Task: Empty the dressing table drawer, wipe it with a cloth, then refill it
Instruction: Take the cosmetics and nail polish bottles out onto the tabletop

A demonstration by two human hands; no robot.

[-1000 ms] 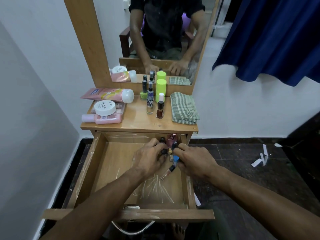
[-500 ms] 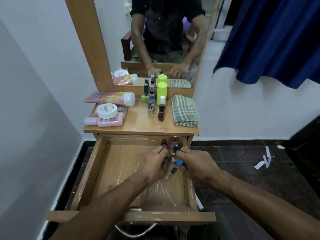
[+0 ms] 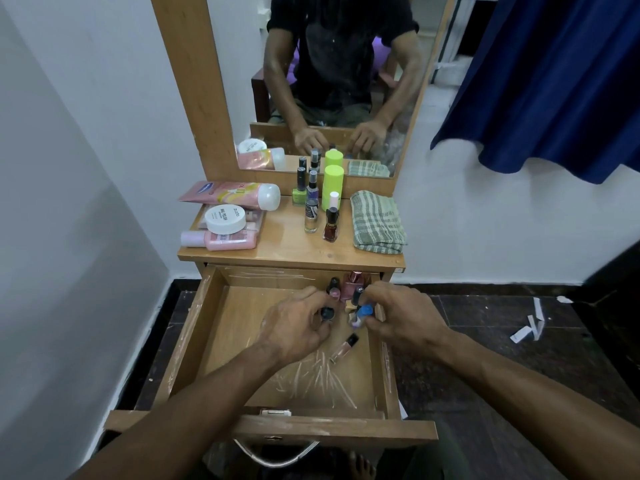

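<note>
The wooden drawer (image 3: 207, 327) is pulled out, its scratched floor mostly bare. Both hands reach into its far right corner. My left hand (image 3: 294, 327) is closed around a small black-capped bottle (image 3: 327, 312). My right hand (image 3: 401, 317) grips a blue nail polish bottle (image 3: 363, 310). Behind them stand a pink perfume bottle (image 3: 354, 282) and a small pink polish bottle (image 3: 334, 288). A thin lip gloss tube (image 3: 344, 347) lies loose on the drawer floor. A folded green checked cloth (image 3: 378, 221) rests on the tabletop at the right.
The tabletop (image 3: 280, 251) holds pink tubes (image 3: 228, 195), a white jar (image 3: 225, 218), a lime green can (image 3: 333, 187) and several small polish bottles (image 3: 330, 225). A mirror (image 3: 346, 81) rises behind. White wall to the left, blue curtain (image 3: 554, 81) to the right, paper scraps (image 3: 528, 325) on the dark floor.
Both hands have stayed in the drawer's far right corner, shifting only slightly among the small bottles. The camera has tilted a little, moving the scene down in view.
</note>
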